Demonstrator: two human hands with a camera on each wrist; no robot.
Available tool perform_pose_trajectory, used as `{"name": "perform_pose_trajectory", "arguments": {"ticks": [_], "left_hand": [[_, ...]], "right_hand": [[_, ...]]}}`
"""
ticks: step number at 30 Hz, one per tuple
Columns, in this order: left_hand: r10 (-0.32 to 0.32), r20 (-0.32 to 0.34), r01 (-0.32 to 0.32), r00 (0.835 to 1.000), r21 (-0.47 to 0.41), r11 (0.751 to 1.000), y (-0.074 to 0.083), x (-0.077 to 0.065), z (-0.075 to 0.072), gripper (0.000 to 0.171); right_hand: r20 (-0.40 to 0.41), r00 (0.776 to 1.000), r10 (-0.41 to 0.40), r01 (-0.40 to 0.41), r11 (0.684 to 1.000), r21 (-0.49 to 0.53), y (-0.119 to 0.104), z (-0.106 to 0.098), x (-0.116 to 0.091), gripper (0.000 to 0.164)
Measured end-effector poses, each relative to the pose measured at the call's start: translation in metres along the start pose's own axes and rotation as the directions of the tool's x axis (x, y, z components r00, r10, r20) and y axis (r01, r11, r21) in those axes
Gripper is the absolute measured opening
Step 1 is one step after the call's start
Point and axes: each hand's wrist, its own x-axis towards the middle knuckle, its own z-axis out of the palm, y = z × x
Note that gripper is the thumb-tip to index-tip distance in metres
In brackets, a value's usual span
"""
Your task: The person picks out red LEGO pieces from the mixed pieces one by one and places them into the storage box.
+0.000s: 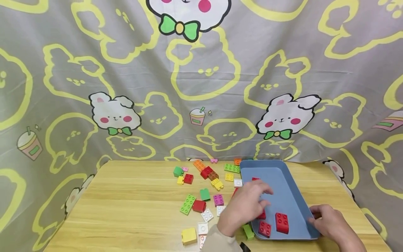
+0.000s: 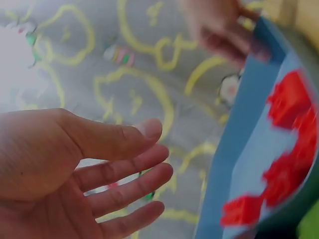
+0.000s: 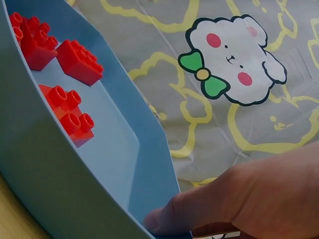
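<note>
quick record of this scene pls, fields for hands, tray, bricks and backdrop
left hand: over the tray's left side, holding nothing
right hand: grips the tray's right rim
tray: blue, on a wooden table
bricks in tray: all visible ones red
loose bricks: mixed colours, mostly left of the tray
backdrop: grey patterned cloth

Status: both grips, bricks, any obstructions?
Left grip empty above blue tray; right grip pinches its rim. Red toy bricks inside. Possible obstruction: loose bricks along its left side.
</note>
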Motion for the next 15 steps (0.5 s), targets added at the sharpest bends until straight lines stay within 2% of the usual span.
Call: {"name": "perform_pose_trajectory", "arguments": {"ticks": [3, 6, 9, 15], "left_hand": [[-0.042, -0.054, 0.04, 0.998, -0.046, 0.998, -0.019, -0.003, -0.009, 0.024], [-0.089, -0.077, 0.083, 0.993, -0.079, 0.993, -0.038, -0.007, -0.014, 0.023], [-0.145, -0.039, 0.141, 0.989, -0.101, 0.985, -0.052, -0.012, -0.016, 0.029], [-0.221, 0.065, 0.224, 0.973, -0.043, 0.974, -0.069, -0.014, -0.007, 0.037]], "right_hand": [[-0.003, 1.0, -0.002, 0.002, 1.0, -0.001, 0.003, 0.0, 0.0, 0.027], [-0.002, 1.0, 0.002, -0.002, 1.0, -0.002, 0.004, 0.0, 0.0, 0.027], [0.005, 1.0, 0.014, -0.014, 1.0, -0.001, 0.005, -0.001, -0.001, 0.026], [0.003, 1.0, 0.022, -0.022, 1.0, 0.001, 0.007, -0.001, -0.002, 0.026]]}}
